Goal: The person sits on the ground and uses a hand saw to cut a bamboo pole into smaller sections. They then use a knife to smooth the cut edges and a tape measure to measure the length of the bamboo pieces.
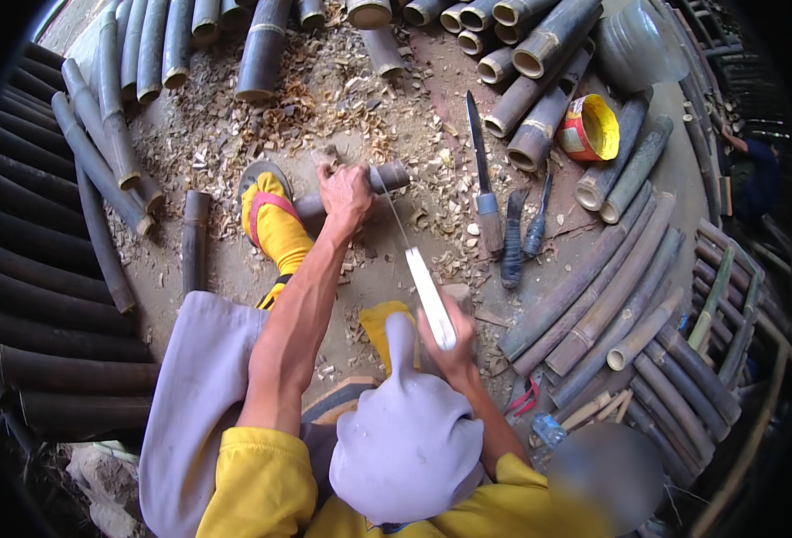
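My left hand (347, 193) is closed over a short bamboo piece (392, 176) lying on the ground, pressing it from above. Beside it is my left foot (275, 220), in a yellow sock and a flip-flop with a red strap. In my right hand (452, 339) I grip the white handle of a saw (428, 296). Its thin blade slants up and left to the bamboo, meeting it just right of my left hand. Whether the blade has cut in cannot be made out. Lavender cloth (405, 448) hides part of the area below my hands.
Wood chips (297, 117) litter the ground. To the right lie a long knife (478, 152) and two dark-handled tools (512, 247). A red-and-yellow can (591, 128) and a clear plastic container (640, 45) stand among bamboo lengths (607, 278). Dark bamboo (55, 314) is stacked at left.
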A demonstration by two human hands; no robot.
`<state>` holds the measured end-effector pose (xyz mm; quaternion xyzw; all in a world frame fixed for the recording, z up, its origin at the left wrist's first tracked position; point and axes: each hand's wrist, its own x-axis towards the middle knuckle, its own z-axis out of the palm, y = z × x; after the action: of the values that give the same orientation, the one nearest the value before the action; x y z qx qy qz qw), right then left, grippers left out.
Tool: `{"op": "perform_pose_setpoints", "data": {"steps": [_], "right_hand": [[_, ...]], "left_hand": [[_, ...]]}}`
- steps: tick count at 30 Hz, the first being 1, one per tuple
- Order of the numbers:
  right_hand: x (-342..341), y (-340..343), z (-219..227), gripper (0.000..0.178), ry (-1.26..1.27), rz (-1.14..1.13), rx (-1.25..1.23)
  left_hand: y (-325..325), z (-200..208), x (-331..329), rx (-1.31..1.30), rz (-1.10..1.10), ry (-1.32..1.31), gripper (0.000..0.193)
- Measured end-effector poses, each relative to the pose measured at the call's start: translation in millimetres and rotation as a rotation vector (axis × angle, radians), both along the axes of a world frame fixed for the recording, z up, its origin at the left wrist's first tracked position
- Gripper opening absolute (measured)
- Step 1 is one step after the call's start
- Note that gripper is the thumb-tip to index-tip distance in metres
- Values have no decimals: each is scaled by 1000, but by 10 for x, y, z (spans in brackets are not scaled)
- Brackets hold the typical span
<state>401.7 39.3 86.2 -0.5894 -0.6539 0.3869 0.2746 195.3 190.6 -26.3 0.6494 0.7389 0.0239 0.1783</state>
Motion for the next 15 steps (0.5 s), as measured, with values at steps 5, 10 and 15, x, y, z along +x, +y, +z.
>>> {"op": "perform_pose_setpoints", "data": {"steps": [5,10,15], "right_hand": [[677,-1042,436,46,-87,29,24],[-162,210,-195,36,71,-55,127],[27,-49,-64,47,-13,-2,41]], "left_hand": [[55,73,4,108,4,-26,14],[97,-33,55,117,-11,-24,16],[139,16,-5,75,1,2,14]]}}
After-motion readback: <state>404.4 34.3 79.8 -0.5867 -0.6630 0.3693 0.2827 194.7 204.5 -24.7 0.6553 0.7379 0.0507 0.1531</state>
